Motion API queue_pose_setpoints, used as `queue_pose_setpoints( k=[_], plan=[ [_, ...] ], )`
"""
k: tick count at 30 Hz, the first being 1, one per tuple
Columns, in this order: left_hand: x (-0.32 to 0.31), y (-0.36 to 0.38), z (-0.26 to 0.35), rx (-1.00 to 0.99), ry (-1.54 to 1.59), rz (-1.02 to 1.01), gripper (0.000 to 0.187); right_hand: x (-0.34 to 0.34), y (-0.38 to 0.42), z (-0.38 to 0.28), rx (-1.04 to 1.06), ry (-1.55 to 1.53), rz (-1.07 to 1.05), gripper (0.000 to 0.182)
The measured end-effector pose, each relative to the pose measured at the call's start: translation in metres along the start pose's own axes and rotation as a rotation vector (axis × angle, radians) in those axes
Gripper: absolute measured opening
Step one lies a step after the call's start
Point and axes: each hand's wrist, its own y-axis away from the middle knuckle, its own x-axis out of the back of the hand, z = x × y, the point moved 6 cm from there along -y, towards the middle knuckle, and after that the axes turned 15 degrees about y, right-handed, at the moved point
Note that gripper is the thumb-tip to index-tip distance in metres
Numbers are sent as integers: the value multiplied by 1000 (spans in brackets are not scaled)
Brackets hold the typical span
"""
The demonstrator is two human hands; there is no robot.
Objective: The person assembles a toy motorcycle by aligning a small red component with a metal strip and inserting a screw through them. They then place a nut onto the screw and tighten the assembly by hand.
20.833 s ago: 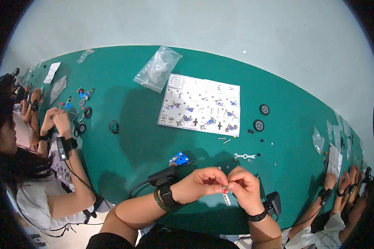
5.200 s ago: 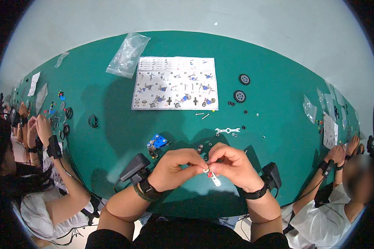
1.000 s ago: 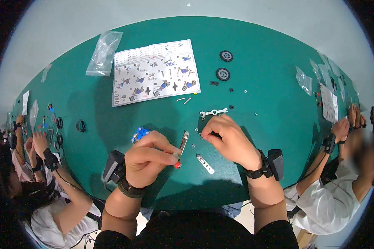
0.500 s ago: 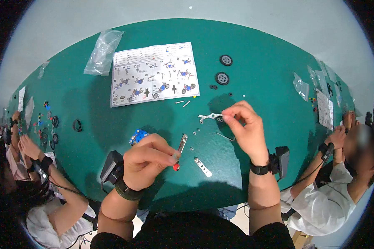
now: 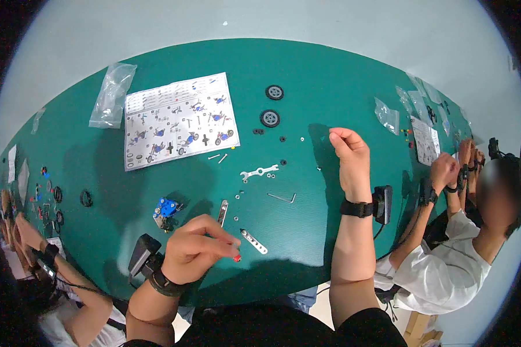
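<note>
A small red piece is pinched between the thumb and fingertips of my left hand, above the table's near side. My right hand is raised to the right, thumb and fingers closed together; I cannot make out anything between them. Between the hands lie a flat metal wrench, an L-shaped hex key and several small nuts. Two perforated metal strips, one upright in view and one slanted, lie close to my left hand. Behind that hand sits a blue assembly with metal fittings.
A printed instruction sheet lies at the back left beside a clear plastic bag. Two wheels and two screws are near it. People work at both sides, with a black ring toward the left.
My right hand has moved away from the wrench, which stays on the table, uncovering the hex key. The view has shifted to the right. My left hand still pinches the red piece.
</note>
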Motion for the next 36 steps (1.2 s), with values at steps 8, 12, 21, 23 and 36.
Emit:
queue_pose_setpoints(
  k=[8, 12, 21, 23, 36],
  plan=[
    [-23, 3, 1, -35, -131, -208, 25, -10, -4, 4, 45, 38, 28, 9],
    [-35, 2, 2, -59, -162, -258, 28, -19, -4, 5, 91, 153, 110, 8],
    [-37, 5, 0, -46, -157, -273, 28, -28, -4, 6, 123, 204, 83, 6],
    [-37, 5, 0, -35, -159, -274, 28, -29, -4, 5, 123, 217, 82, 6],
    [-38, 6, -6, 1, -119, -288, 25, -29, -4, 5, 123, 222, 70, 6]
  ],
)
